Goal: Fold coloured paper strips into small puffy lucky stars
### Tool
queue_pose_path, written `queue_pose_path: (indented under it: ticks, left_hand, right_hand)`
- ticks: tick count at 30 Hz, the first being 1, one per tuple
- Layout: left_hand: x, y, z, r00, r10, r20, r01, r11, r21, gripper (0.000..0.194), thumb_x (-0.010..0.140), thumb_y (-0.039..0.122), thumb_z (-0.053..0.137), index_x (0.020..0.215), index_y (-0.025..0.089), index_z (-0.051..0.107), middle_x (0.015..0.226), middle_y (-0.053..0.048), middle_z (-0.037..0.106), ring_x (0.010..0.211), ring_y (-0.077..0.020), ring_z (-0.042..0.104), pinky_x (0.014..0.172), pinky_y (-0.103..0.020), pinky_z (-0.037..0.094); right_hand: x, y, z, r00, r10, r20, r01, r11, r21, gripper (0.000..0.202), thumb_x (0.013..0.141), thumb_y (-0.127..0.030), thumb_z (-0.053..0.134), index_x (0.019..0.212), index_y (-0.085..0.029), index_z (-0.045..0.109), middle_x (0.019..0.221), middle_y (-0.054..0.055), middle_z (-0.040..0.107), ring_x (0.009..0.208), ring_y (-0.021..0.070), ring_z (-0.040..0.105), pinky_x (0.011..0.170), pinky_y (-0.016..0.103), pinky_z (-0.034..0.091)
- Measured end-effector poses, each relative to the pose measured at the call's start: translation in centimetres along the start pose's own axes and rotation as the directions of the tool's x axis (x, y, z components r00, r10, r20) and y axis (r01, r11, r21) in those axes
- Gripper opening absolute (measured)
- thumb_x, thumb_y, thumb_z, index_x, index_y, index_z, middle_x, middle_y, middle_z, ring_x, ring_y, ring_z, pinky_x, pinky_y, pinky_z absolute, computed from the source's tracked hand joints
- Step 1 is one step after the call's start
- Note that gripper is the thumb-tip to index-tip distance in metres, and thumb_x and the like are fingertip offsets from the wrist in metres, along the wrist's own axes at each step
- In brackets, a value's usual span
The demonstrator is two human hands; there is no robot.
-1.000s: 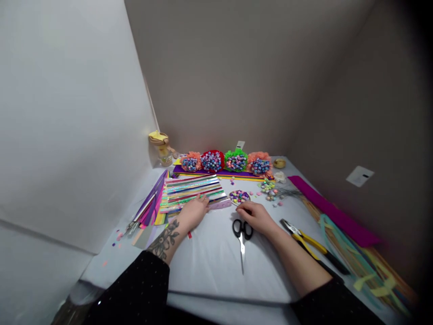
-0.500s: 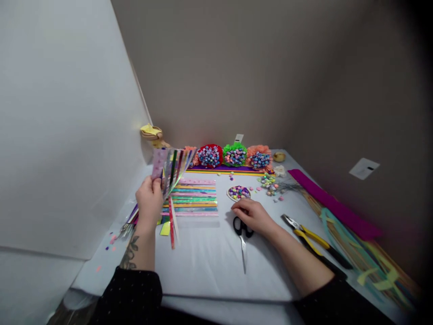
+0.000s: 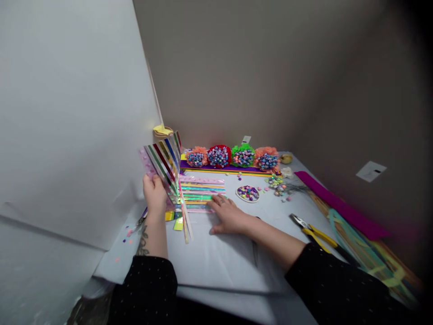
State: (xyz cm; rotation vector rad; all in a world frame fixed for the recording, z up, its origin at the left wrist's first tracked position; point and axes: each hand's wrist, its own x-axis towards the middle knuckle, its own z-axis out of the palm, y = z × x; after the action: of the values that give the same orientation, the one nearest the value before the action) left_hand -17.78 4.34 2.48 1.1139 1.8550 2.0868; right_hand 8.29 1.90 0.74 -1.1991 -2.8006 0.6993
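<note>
My left hand (image 3: 154,195) is closed on a sheaf of shiny striped paper strips (image 3: 164,155), raised above the left side of the table. A couple of loose strips (image 3: 185,219) hang down from it. My right hand (image 3: 230,217) reaches over the right end of a clear pack of coloured strips (image 3: 203,189) lying flat. Its fingers are apart, and the fingertips are over or touching the pack's edge. A pair of scissors (image 3: 255,253) lies mostly hidden beneath my right forearm. Yellow paper pieces (image 3: 178,223) lie under the hanging strips.
Along the back stand several ruffled bundles filled with small folded stars (image 3: 219,156). An oval dish of stars (image 3: 247,194) sits mid-table. To the right are yellow-handled pliers (image 3: 314,231), thin wires, a magenta strip (image 3: 341,205) and long paper strips. Walls stand close on the left and behind.
My right hand has moved left from beside the scissors to the flat pack, its fingers spreading. The sheaf in my left hand has tilted, fanning its strips toward me. The view has shifted slightly left.
</note>
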Motion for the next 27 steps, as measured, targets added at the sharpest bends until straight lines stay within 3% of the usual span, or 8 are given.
queue_pose_path:
  ticks: [4,11,15,19,21,23,25,27]
  left_hand:
    - [1.2,-1.4,0.2,0.993,-0.115,-0.036,0.107,0.979,-0.174,0.019,0.083,0.038,0.046,0.075,0.020,0.045,0.066,0.004,0.049,0.064,-0.0114,0.051,0.065,-0.023,0.044]
    - [2.0,-2.5,0.7,0.963,-0.271,0.007,0.250,0.881,-0.402,0.019,0.075,0.036,0.054,0.075,0.020,0.043,0.064,0.006,0.053,0.061,-0.0099,0.056,0.064,-0.024,0.049]
    - [1.9,-2.4,0.7,0.959,-0.284,0.011,0.257,0.849,-0.461,0.020,0.074,0.036,0.056,0.074,0.020,0.044,0.064,0.006,0.054,0.061,-0.0094,0.057,0.064,-0.023,0.050]
    - [1.9,-2.3,0.7,0.962,-0.272,0.005,0.242,0.848,-0.471,0.022,0.073,0.038,0.057,0.072,0.020,0.044,0.061,0.006,0.051,0.059,-0.0090,0.054,0.063,-0.022,0.048]
    - [1.8,-2.1,0.8,0.967,-0.254,0.001,0.225,0.852,-0.473,0.023,0.073,0.039,0.057,0.072,0.020,0.044,0.062,0.006,0.050,0.060,-0.0093,0.054,0.063,-0.022,0.047]
    - [1.6,-1.4,0.9,0.974,-0.226,-0.011,0.193,0.856,-0.480,0.025,0.072,0.040,0.057,0.072,0.020,0.043,0.062,0.005,0.050,0.061,-0.0100,0.054,0.065,-0.024,0.047]
    - [1.4,-0.4,0.6,0.982,-0.184,-0.048,0.137,0.860,-0.492,0.025,0.073,0.041,0.056,0.072,0.021,0.041,0.065,0.004,0.051,0.064,-0.0111,0.054,0.067,-0.025,0.047]
    - [1.2,0.8,0.1,0.985,-0.136,-0.106,0.066,0.865,-0.498,0.023,0.076,0.041,0.053,0.074,0.021,0.042,0.070,0.003,0.053,0.070,-0.0122,0.056,0.071,-0.026,0.047]
  right_hand:
    - [1.7,0.2,0.5,0.998,0.062,0.015,-0.061,0.998,-0.033,0.103,0.062,-0.071,0.064,0.144,-0.022,0.028,0.153,0.022,0.017,0.139,0.0436,0.009,0.103,0.067,0.012]
    - [1.9,-0.5,0.6,0.985,0.103,-0.136,-0.117,0.988,-0.103,0.052,0.085,-0.044,0.055,0.133,-0.025,0.048,0.141,0.014,0.044,0.130,0.0321,0.035,0.101,0.046,0.030]
    - [1.7,-1.9,0.3,0.965,0.176,-0.193,-0.201,0.972,-0.119,0.039,0.087,-0.033,0.051,0.124,-0.022,0.055,0.133,0.014,0.050,0.122,0.0316,0.042,0.097,0.048,0.032]
    - [2.1,-5.2,0.6,0.955,0.186,-0.232,-0.212,0.973,-0.095,0.043,0.087,-0.045,0.048,0.114,-0.014,0.060,0.120,0.019,0.056,0.114,0.0317,0.046,0.094,0.042,0.036]
    - [2.9,-7.2,1.1,0.968,0.174,-0.183,-0.190,0.979,-0.073,0.058,0.084,-0.060,0.045,0.106,-0.010,0.064,0.112,0.021,0.060,0.109,0.0334,0.050,0.093,0.042,0.038]
    - [4.0,-8.9,1.8,0.963,0.206,-0.173,-0.216,0.976,-0.039,0.076,0.076,-0.071,0.048,0.112,-0.005,0.060,0.121,0.026,0.055,0.116,0.0374,0.046,0.095,0.045,0.038]
    - [5.0,-9.9,2.4,0.949,0.261,-0.178,-0.266,0.964,-0.006,0.083,0.072,-0.070,0.053,0.121,-0.003,0.053,0.126,0.027,0.051,0.120,0.0386,0.043,0.095,0.045,0.039]
    - [5.8,-10.2,2.7,0.938,0.298,-0.179,-0.301,0.953,0.011,0.070,0.075,-0.057,0.057,0.120,-0.004,0.054,0.120,0.025,0.055,0.117,0.0371,0.047,0.090,0.043,0.043]
